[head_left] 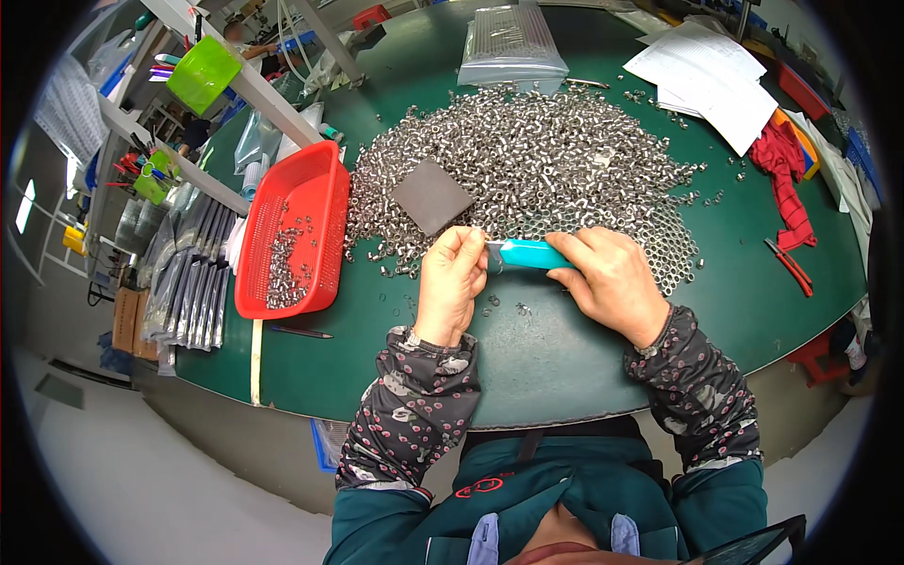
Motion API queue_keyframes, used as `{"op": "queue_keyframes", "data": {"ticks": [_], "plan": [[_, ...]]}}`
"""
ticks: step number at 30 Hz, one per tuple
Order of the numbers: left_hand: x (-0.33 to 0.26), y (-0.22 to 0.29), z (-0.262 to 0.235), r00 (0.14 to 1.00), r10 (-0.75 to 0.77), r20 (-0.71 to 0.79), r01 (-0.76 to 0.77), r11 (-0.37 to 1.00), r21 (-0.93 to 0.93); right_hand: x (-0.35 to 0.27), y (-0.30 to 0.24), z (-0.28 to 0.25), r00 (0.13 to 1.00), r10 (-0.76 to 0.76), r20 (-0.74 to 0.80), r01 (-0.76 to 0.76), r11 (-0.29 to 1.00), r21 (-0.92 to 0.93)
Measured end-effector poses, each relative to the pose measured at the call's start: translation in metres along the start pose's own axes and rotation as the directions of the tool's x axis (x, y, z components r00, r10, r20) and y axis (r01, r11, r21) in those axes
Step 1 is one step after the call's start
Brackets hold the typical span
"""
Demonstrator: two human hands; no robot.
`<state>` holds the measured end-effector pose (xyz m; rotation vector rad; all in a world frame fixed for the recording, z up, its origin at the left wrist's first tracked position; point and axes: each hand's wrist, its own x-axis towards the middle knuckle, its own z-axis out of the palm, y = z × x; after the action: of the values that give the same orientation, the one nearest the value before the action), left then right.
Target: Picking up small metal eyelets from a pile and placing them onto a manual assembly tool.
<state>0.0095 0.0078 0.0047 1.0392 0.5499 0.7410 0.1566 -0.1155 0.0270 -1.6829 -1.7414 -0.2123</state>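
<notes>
My right hand [612, 278] is closed around a turquoise-handled tool [529, 254], which lies sideways and points left. The tool's short metallic end reaches to the fingertips of my left hand [452, 282]. Those fingers are pinched together; what sits between them is too small to make out. Just beyond both hands spreads a large heap of small metal rings [546, 141], with a patch of rings standing side by side [659, 250] at its right. A dark square block [431, 198] rests on the heap's near left side. Several loose rings [508, 307] lie below the tool.
A red perforated basket [325, 245] with some rings stands left of the heap, a pen [301, 332] below it. Plastic bags [513, 47] and paper sheets [702, 71] lie at the back. Red-handled pliers [791, 267] and red cloth [786, 179] are at right. Metal posts rise at left.
</notes>
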Motion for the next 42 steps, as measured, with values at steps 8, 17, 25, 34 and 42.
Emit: {"op": "queue_keyframes", "data": {"ticks": [8,17,25,34,42], "plan": [[-0.0004,0.0003,0.0005,1.000,-0.004,0.002,0.004,1.000,0.016,0.0004,0.0002,-0.0011,1.000,-0.018,0.012,0.018,1.000,-0.021],[0.0009,0.0011,0.0008,1.000,-0.023,-0.013,0.023,1.000,0.016,0.0017,0.0004,-0.0019,0.999,-0.037,-0.001,0.037,0.999,-0.020],[0.0019,0.0004,-0.0005,0.998,-0.064,-0.008,0.064,0.998,0.001,0.0010,-0.0001,-0.0025,0.999,-0.042,-0.002,0.042,0.998,-0.040],[0.0021,0.0002,-0.0012,0.997,-0.079,0.014,0.080,0.996,-0.030,-0.0002,0.0017,-0.0041,0.994,0.047,0.098,-0.058,0.993,0.107],[-0.0003,0.0024,0.0024,0.997,-0.076,-0.014,0.076,0.997,0.032,-0.0005,0.0048,-0.0014,0.992,0.046,0.113,-0.069,0.977,0.204]]}}
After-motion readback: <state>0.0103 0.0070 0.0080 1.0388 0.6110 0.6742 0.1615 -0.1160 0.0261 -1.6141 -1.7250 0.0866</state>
